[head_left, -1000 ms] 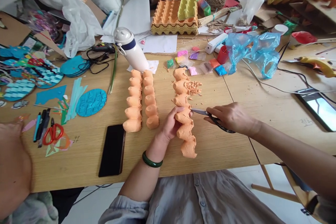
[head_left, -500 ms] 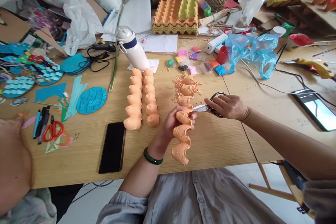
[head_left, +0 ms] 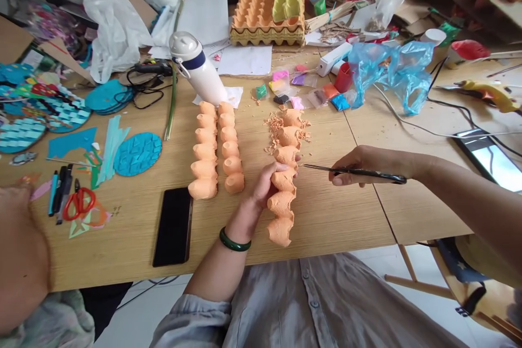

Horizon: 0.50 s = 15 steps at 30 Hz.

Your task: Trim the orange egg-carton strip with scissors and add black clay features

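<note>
Six cups in the strip (head_left: 284, 179), which runs from close to the table's (head_left: 334, 217) near edge toward its middle. Left hand (head_left: 267, 182) grips it from the left, about mid-length, thumb on top — can't tell whether the strip rests on the wood there. Right hand (head_left: 361, 166) is closed round black scissors (head_left: 375, 175), turned edge-on, tip just beside the strip's right side; whether the blades are parted, can't tell. Orange scraps (head_left: 274, 122) lie on both sides of the strip's far end. Two orange rows (head_left: 204, 151) sit side by side to the left, a white bottle (head_left: 198, 68) leaning behind them. Black phone (head_left: 173, 227) toward the near edge; red scissors (head_left: 79, 202) further left. Egg trays (head_left: 253, 16) stacked along the far edge; blue bag (head_left: 408, 70) — crumpled — toward the far right corner.
</note>
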Motion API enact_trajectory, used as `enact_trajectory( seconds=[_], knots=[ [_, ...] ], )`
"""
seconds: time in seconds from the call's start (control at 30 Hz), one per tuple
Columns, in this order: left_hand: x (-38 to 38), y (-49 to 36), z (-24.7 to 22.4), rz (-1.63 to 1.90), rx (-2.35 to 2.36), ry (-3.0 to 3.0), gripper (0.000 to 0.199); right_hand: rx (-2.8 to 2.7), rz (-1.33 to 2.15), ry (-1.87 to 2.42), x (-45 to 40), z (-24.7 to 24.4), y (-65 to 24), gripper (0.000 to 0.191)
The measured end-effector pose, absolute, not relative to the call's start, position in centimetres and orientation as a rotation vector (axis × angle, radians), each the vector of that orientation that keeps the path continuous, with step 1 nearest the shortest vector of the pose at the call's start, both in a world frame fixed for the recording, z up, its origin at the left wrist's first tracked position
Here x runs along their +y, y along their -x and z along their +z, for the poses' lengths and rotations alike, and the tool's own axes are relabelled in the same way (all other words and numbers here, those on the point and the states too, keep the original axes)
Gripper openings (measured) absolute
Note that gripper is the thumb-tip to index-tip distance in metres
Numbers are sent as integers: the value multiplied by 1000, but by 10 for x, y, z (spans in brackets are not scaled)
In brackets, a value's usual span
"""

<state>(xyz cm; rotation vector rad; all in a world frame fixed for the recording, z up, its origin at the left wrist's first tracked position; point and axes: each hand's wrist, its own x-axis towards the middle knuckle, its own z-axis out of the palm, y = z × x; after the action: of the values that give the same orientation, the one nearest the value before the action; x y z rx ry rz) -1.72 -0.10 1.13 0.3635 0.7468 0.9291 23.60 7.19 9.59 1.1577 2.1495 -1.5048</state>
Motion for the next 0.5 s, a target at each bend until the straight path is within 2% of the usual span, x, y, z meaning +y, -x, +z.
enact_trajectory(
  seconds=[0.2,0.5],
  knots=[
    [-7,16,15,848,777,-421,38,2092,-1526,-1120,71,101,-229,58],
    [-16,16,25,778,865,-341,23,2165,-1411,-1002,78,105,-228,39]
  ],
)
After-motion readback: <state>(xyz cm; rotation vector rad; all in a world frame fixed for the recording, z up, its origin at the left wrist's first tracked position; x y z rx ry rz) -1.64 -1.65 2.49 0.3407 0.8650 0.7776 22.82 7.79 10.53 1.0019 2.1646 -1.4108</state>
